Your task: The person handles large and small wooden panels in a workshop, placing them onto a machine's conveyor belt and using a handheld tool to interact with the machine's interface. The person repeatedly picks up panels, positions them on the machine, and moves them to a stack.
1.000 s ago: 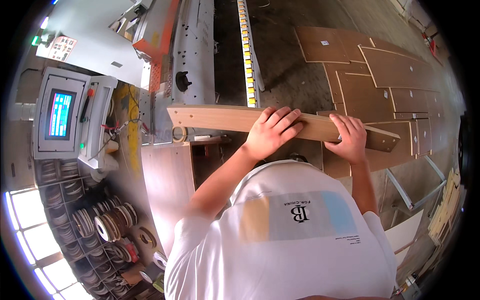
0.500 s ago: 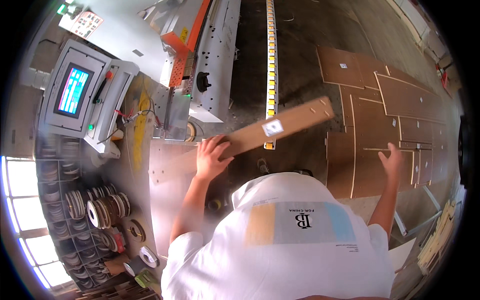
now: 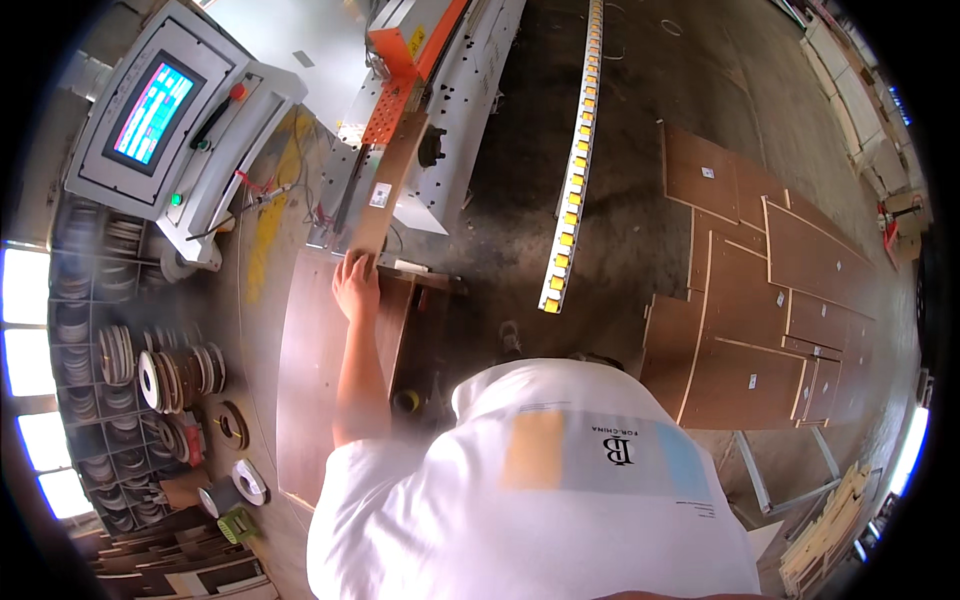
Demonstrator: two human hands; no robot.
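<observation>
My left hand (image 3: pixel 357 283) grips the near end of a narrow brown wooden board (image 3: pixel 393 170) with a small white label on it. The board points away from me, and its far end lies against the orange and grey machine (image 3: pixel 430 60). The board's near end is over a brown panel (image 3: pixel 315 390) lying flat in front of me. My right hand does not show; my white shirt (image 3: pixel 560 490) fills the lower part of the view.
A control panel with a lit screen (image 3: pixel 152 100) stands at the upper left. A roller track with yellow wheels (image 3: pixel 572 170) runs across the dark floor. Several brown panels (image 3: pixel 760 300) lie on the right. Rolls of edge tape (image 3: pixel 160 370) fill shelves at the left.
The board has swung from lying crosswise to pointing away into the machine. My right hand let go of it and has dropped out of view. My left hand still holds the board's end.
</observation>
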